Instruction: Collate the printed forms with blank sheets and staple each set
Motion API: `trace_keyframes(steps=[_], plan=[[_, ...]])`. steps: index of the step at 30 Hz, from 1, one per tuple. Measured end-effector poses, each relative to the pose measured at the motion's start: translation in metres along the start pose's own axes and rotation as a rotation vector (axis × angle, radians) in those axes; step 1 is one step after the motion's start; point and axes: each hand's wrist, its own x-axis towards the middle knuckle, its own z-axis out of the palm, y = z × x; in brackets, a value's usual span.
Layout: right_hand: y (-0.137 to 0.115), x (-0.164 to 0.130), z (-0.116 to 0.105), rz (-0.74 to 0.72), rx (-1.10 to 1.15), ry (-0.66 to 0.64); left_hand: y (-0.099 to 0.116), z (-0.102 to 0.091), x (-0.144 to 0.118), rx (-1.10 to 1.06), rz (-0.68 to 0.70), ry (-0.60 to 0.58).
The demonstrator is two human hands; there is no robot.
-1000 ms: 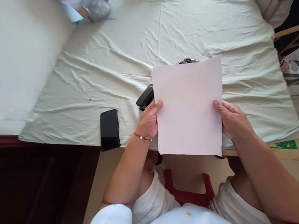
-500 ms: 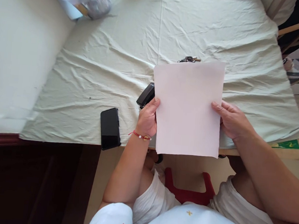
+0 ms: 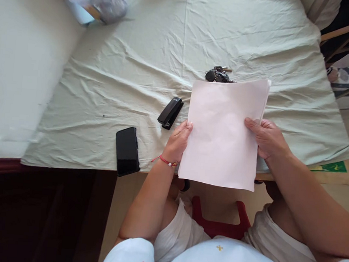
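Observation:
Between my two hands is a stack of white paper sheets (image 3: 221,135), blank on the face I see and held above the table's front edge. My left hand (image 3: 178,141) grips its left side, thumb on top and fingers hidden underneath. On the right side my right hand (image 3: 267,138) pinches the stack the same way, its thumb lying on the top sheet. A black stapler (image 3: 170,112) lies on the cloth just beyond my left hand. Past the paper's far edge sits a bunch of keys (image 3: 218,74), partly covered by the sheets.
A pale green cloth (image 3: 130,74) with wrinkles covers the table. Left of my forearm, a black phone (image 3: 127,151) lies near the front edge. A plastic bag (image 3: 110,3) stands at the far left by the wall. Below the table edge shows a red stool (image 3: 219,228).
The stack has turned slightly clockwise and shifted a little right and nearer to me, its sheet edges fanning slightly. More of the stapler and keys now shows.

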Motion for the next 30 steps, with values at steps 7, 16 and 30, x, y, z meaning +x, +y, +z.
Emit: trace_keyframes(steps=[7,16,30], plan=[[-0.005,-0.012,-0.009,0.197,-0.095,-0.175,0.025,-0.001,-0.003,-0.108,0.048,-0.016],[-0.002,-0.015,-0.010,0.310,-0.130,-0.266,0.040,0.001,-0.015,-0.201,0.119,-0.126],[-0.001,-0.012,-0.002,0.203,-0.110,-0.253,0.033,-0.003,-0.013,-0.046,0.149,-0.017]])
